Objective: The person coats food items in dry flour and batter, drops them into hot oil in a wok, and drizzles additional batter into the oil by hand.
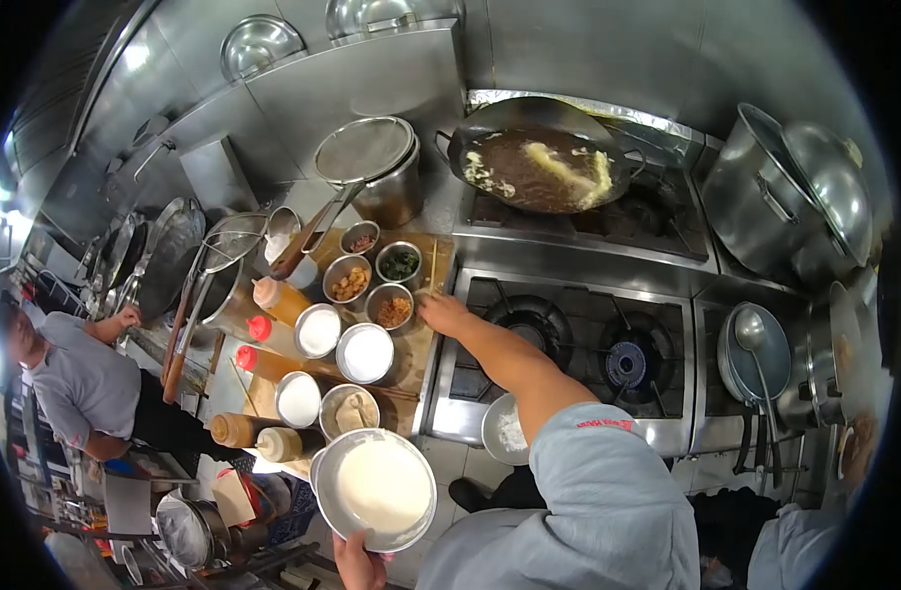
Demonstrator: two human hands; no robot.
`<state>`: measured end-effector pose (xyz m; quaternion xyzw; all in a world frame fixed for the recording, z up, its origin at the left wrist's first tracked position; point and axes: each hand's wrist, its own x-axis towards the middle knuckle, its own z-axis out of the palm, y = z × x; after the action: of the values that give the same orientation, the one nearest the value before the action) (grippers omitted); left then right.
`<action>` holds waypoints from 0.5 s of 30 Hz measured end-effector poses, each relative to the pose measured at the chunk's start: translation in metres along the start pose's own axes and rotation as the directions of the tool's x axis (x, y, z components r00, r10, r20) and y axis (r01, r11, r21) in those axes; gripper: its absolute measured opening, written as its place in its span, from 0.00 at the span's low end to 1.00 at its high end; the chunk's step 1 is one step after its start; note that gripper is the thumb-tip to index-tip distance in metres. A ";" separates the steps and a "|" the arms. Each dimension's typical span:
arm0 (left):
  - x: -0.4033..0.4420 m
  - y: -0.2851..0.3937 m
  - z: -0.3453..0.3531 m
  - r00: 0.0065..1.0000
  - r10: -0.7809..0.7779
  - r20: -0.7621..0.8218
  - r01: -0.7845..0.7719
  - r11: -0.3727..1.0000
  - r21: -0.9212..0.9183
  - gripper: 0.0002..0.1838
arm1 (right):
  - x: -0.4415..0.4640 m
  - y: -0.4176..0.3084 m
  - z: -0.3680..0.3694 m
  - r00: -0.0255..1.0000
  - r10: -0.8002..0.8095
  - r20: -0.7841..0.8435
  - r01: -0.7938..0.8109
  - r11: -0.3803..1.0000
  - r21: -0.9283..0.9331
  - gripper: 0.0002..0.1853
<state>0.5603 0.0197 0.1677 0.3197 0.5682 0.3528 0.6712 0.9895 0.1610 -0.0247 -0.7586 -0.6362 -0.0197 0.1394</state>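
Observation:
My left hand [359, 564] grips the rim of a metal bowl [325, 506] of pale, smooth batter [377, 484], low in the view. My right arm stretches across the front of the stove, and my right hand [445, 313] is closed at the right edge of the wooden board. A thin pair of chopsticks [433, 262] sticks up from its fingers, small in the view. Just left of that hand is a small bowl of brown crumbs [392, 313]. On the back burner a wok [539, 205] holds dark oil with long strips of yellow batter [567, 169] floating in it.
Cups of white powder [365, 352], squeeze bottles [259, 328] and a strainer on a pot [365, 147] crowd the board. Front burners [626, 363] lie under my right arm. Tall pots [755, 211] stand right; a co-worker [91, 379] is at left.

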 end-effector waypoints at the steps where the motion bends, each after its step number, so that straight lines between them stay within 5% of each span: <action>1: -0.001 0.001 -0.001 1.000 -0.001 0.004 0.000 0.999 0.040 0.25 | 0.000 0.003 -0.002 0.999 -0.043 0.018 0.043 0.999 -0.003 0.13; 6: -0.003 0.000 0.004 0.997 -0.020 -0.074 0.022 0.999 0.026 0.24 | -0.004 0.012 -0.033 0.968 -0.250 0.032 0.250 0.968 0.002 0.13; 10: 0.003 0.001 0.013 0.999 -0.041 -0.032 0.043 0.997 0.058 0.25 | -0.024 0.003 -0.087 0.896 -0.319 -0.309 0.363 0.927 0.095 0.10; 15: 0.011 0.001 0.041 0.996 0.011 0.084 -0.011 1.000 -0.003 0.25 | -0.072 -0.004 -0.228 0.849 0.046 -0.526 0.183 0.908 0.376 0.07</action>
<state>0.6023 0.0281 0.1693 0.3367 0.5373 0.3433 0.6929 1.0060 0.0384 0.1801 -0.6536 -0.5908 -0.0961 0.4632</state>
